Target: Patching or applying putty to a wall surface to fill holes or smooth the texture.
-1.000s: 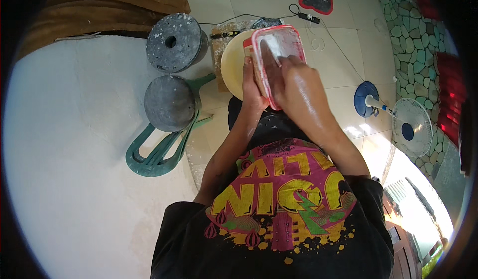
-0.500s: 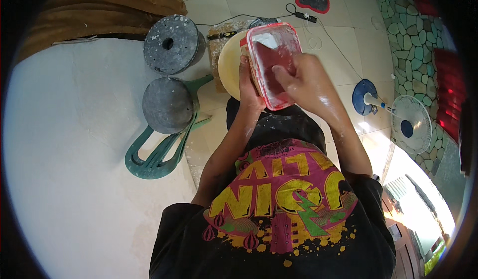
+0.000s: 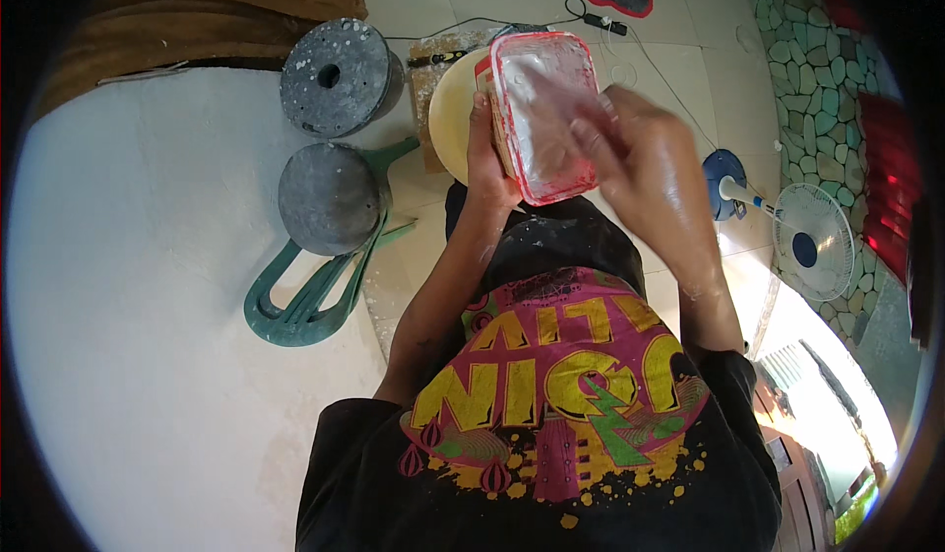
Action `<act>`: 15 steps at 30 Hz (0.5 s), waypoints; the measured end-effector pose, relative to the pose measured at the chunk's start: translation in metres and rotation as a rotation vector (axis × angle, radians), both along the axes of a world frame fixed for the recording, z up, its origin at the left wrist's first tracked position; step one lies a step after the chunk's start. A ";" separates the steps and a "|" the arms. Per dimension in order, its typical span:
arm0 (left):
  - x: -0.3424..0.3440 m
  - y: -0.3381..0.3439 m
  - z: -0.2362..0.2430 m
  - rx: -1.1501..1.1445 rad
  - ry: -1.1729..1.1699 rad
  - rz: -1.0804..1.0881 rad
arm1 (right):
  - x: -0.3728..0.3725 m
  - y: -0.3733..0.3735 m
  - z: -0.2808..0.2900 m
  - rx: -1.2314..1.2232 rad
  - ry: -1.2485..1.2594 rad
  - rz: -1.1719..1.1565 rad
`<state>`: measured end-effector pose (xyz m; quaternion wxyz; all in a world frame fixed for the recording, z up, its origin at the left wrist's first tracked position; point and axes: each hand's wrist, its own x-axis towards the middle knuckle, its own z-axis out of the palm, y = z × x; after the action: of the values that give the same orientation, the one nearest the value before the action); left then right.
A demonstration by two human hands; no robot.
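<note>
My left hand (image 3: 489, 163) grips the side of a red-rimmed plastic tub (image 3: 508, 129), thumb along its wall. The tub is tilted so its inside shows, coated with smooth white paste (image 3: 539, 143). Over the tub's right side is my right hand (image 3: 645, 153), fingers curled and smeared by motion. A blurred reddish shape (image 3: 561, 99) runs from its fingers across the paste; its kind cannot be made out. Behind the tub, partly hidden, is a pale yellow round piece (image 3: 451, 119).
On the left, a spattered dark drum with a central hole (image 3: 335, 109) and a dark round piece (image 3: 327, 202) sit near a green plastic chair (image 3: 276, 321). A utility knife (image 3: 438, 59) lies on a board. A power strip (image 3: 604, 24) and fan (image 3: 807, 242) are right.
My right hand has drawn back to the right and the reddish shape has shifted, baring more white paste. The tub has risen slightly in view, still in my left hand.
</note>
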<state>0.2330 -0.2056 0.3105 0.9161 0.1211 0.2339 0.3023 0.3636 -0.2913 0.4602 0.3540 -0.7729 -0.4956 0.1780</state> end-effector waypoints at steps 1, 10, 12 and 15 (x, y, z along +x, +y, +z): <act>0.000 0.000 -0.001 0.018 -0.019 0.001 | -0.001 -0.001 0.000 0.008 -0.011 0.086; -0.001 -0.002 -0.006 0.023 -0.003 -0.001 | 0.001 -0.011 -0.017 -0.085 -0.011 0.034; -0.001 -0.005 -0.006 0.038 0.144 -0.024 | 0.000 -0.010 -0.019 -0.162 -0.021 0.012; 0.002 -0.011 -0.006 0.020 -0.011 0.007 | -0.005 -0.006 -0.021 -0.017 -0.028 -0.147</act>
<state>0.2347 -0.2161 0.3045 0.9152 0.1276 0.2261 0.3083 0.3587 -0.2974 0.4391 0.3525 -0.8125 -0.4411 0.1448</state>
